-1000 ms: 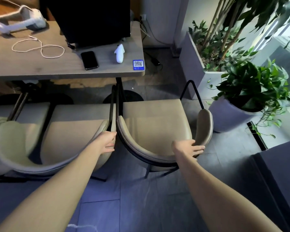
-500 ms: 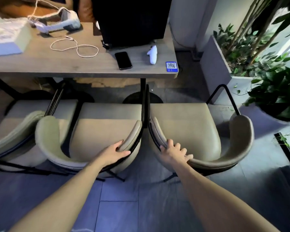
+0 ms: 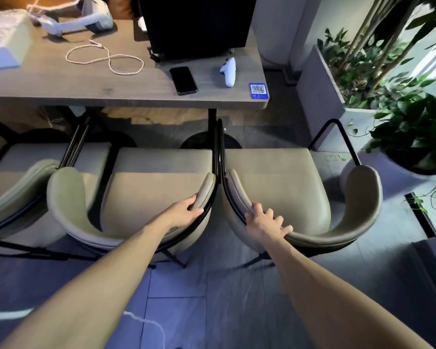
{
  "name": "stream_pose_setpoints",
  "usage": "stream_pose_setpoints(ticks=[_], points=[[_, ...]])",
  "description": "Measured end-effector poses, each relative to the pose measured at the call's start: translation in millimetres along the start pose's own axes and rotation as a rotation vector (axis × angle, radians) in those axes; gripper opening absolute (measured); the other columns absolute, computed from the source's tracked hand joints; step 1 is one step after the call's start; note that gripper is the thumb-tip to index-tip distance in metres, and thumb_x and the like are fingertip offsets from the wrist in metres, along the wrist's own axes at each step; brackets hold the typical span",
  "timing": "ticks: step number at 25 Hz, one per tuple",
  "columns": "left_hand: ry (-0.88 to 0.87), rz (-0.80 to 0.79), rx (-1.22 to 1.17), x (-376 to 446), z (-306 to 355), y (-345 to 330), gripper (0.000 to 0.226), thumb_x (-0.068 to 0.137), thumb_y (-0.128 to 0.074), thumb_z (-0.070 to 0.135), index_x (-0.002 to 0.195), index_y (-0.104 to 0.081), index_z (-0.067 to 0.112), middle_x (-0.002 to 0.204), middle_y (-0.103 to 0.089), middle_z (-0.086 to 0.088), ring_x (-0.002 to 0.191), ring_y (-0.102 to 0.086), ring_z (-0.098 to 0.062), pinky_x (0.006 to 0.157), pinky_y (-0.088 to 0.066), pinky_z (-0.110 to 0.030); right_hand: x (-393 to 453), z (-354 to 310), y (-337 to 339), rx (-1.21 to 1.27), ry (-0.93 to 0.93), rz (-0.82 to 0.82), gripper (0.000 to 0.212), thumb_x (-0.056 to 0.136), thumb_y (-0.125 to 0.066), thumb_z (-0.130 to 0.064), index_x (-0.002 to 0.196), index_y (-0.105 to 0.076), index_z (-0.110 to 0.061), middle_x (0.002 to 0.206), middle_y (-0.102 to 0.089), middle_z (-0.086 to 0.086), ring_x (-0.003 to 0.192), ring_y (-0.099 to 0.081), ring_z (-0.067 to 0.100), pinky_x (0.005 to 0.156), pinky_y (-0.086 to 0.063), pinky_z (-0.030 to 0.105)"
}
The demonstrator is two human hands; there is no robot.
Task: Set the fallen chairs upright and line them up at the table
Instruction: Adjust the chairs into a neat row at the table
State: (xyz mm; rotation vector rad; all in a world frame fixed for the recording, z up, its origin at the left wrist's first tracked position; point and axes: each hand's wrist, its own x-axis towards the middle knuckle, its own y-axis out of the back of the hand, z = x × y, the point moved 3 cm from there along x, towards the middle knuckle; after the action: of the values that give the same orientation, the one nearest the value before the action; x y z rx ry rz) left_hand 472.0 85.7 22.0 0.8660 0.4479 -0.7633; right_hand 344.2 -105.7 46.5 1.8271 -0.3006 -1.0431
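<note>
Now left hand (image 3: 184, 214) clamped on middle beige padded armchair (image 3: 146, 197), right hand (image 3: 266, 220) on 3-o'clock beige armchair (image 3: 300, 195); likely squaring both against grey wooden tabletop (image 3: 126, 84).

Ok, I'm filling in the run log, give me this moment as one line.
left hand: gripping middle chair backrest | right hand: gripping right chair backrest | both chairs: upright, side by side, facing table

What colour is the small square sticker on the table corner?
Blue, with a white QR code; head view.

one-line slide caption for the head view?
Left hand and right hand grip backrests of two upright chairs, middle chair and right chair, facing table.
</note>
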Motion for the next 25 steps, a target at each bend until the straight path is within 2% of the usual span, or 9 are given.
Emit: stream_pose_setpoints(ticks=[4,8,14,25], points=[[0.000,0.073,0.033,-3.2,1.9,-6.9,0.068,0.094,-0.049,0.046,0.153,-0.018,0.035,0.156,-0.038,0.001,0.141,-0.039,-0.025,0.116,-0.030,-0.034,-1.3,1.4,0.9,0.020,0.011,-0.023,0.037,0.101,-0.023,-0.043,0.134,-0.037,-0.032,0.134,-0.044,0.005,0.129,-0.033,0.033,0.108,-0.013,0.060],[0.013,0.159,0.165,-12.1,1.3,-11.4,0.064,0.095,-0.040,0.055,0.152,-0.012,0.045,0.154,-0.040,-0.002,0.136,-0.043,-0.034,0.110,-0.036,-0.037,-3.9,2.6,1.6,0.003,0.032,-0.003,0.036,0.102,-0.023,-0.044,0.131,-0.038,-0.032,0.132,-0.046,0.004,0.127,-0.035,0.031,0.104,-0.018,0.058],[0.015,0.080,0.072,-10.2,-3.3,-9.0,0.066,0.092,-0.042,0.057,0.150,-0.011,0.048,0.156,-0.037,0.001,0.141,-0.039,-0.029,0.114,-0.033,-0.038,-9.2,2.0,-3.5,0.026,0.016,-0.041,0.034,0.101,-0.025,-0.047,0.130,-0.039,-0.033,0.131,-0.046,0.005,0.126,-0.035,0.028,0.101,-0.023,0.054],[0.032,0.115,0.067,-12.5,-7.0,-9.6,0.067,0.088,-0.044,0.061,0.148,-0.014,0.053,0.153,-0.043,0.003,0.137,-0.044,-0.029,0.112,-0.036,-0.038,-11.4,-3.2,-3.1,0.034,0.028,-0.044,0.033,0.102,-0.026,-0.046,0.130,-0.038,-0.034,0.130,-0.045,0.005,0.124,-0.038,0.031,0.100,-0.025,0.052]])
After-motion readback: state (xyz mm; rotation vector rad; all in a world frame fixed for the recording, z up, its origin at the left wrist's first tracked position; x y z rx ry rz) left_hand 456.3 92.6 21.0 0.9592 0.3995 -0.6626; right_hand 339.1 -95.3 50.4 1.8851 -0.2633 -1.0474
